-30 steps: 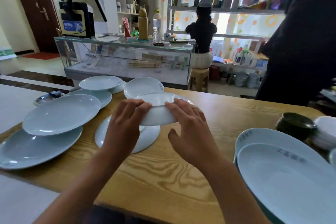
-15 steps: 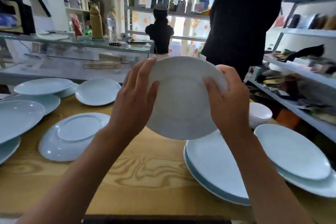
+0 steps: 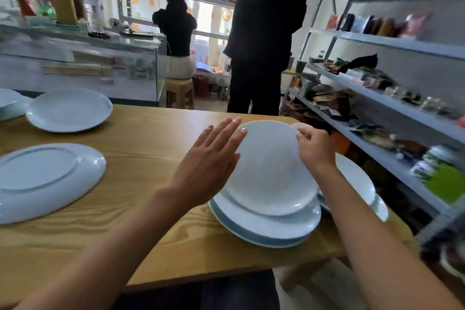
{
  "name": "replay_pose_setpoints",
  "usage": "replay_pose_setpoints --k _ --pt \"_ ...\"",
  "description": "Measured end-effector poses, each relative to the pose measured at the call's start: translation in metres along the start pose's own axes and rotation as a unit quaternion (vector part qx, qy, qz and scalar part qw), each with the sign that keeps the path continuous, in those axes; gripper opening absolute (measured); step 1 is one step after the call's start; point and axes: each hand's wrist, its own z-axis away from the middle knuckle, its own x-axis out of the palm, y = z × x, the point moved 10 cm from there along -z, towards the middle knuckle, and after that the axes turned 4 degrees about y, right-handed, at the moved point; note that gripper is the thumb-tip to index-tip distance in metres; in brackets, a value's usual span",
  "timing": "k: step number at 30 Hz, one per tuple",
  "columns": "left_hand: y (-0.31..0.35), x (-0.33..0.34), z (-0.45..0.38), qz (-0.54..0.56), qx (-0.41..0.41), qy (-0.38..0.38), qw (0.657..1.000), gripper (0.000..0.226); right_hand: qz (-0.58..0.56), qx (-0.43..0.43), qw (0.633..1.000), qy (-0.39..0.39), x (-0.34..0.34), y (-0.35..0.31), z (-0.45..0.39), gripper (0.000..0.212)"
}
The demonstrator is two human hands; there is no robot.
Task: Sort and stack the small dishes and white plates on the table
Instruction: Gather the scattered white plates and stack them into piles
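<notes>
A round white plate [image 3: 269, 171] lies on top of a stack of larger pale plates [image 3: 264, 230] near the table's right end. My right hand [image 3: 314, 148] pinches its far right rim. My left hand [image 3: 208, 166] hovers flat at the plate's left edge with its fingers spread, holding nothing; its fingertips are at the rim. Another pale plate stack [image 3: 357, 176] sits just right of this one, partly hidden by my right forearm. An upside-down oval plate [image 3: 45, 178] lies at the left, and a round plate [image 3: 69, 109] sits behind it.
The wooden table [image 3: 151, 221] ends just past the stacks on the right. A person in black [image 3: 264, 33] stands beyond the far edge. Cluttered metal shelves [image 3: 377, 108] run along the right, and a glass counter [image 3: 75, 65] stands at the back left.
Both hands carried the white plate from the table's middle to the right and set it down on the large stack. My left hand has let go and opened.
</notes>
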Motion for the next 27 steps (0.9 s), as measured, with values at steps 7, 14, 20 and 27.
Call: replay_pose_setpoints --k 7,14,20,27 --pt "-0.018 0.02 0.008 -0.019 -0.008 -0.037 0.999 0.056 0.08 0.065 0.993 -0.064 0.022 0.03 0.003 0.03" --pt "-0.048 0.022 0.025 -0.042 -0.034 -0.053 0.997 0.058 0.114 0.069 0.984 -0.119 0.037 0.026 0.013 0.014" --pt "-0.075 0.017 0.047 -0.043 -0.075 -0.067 0.994 0.06 0.169 0.006 0.982 -0.086 0.043 -0.039 0.026 0.033" --pt "-0.131 -0.009 0.093 -0.021 -0.197 -0.058 0.979 0.061 -0.01 -0.125 0.986 -0.113 0.101 -0.176 0.085 0.037"
